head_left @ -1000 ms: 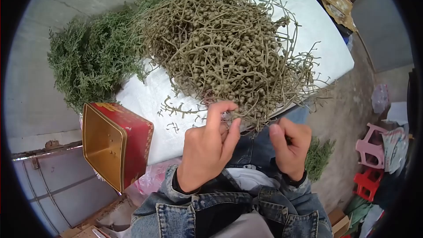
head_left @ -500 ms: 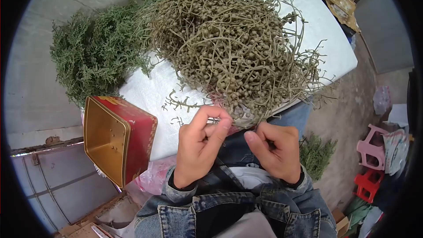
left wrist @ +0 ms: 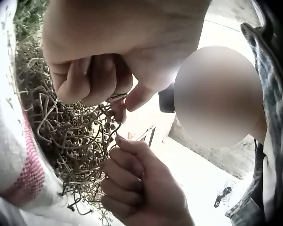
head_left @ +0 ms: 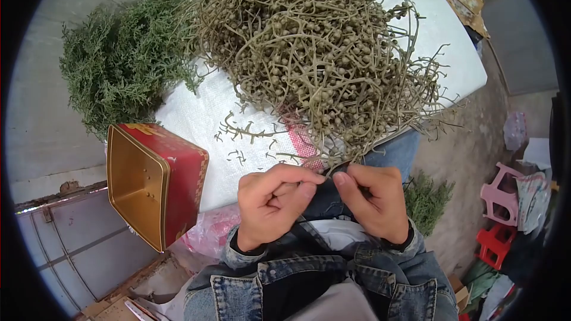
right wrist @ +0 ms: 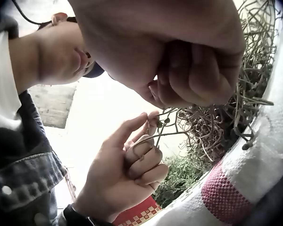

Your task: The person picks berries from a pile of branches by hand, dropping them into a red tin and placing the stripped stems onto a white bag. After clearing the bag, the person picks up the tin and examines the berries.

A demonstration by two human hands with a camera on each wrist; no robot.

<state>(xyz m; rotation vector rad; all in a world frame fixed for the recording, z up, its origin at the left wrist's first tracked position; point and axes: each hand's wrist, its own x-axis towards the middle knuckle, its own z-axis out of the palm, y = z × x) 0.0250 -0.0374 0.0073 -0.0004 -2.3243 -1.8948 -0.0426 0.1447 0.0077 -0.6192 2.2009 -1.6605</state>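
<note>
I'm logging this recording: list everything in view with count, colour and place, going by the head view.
Held stem: at least one, brownish, between the hands
Stem heap: one, brownish, top centre
Stem scraps: several, brownish, left of the stripe
Sack: one, white with pink stripe, under the heap
Leafy pile: one, green, upper left
Tin: one, red outside, gold inside, left
Floor sprigs: one clump, green, right of the hands
Stools: two, pink and red, far right
Cardboard: one piece, brown, upper right
Clutter: uncountable, mixed colours, lower right
Jacket: one, blue denim, bottom
Left hand: one, bare, centre
Right hand: one, bare, right of it
</note>
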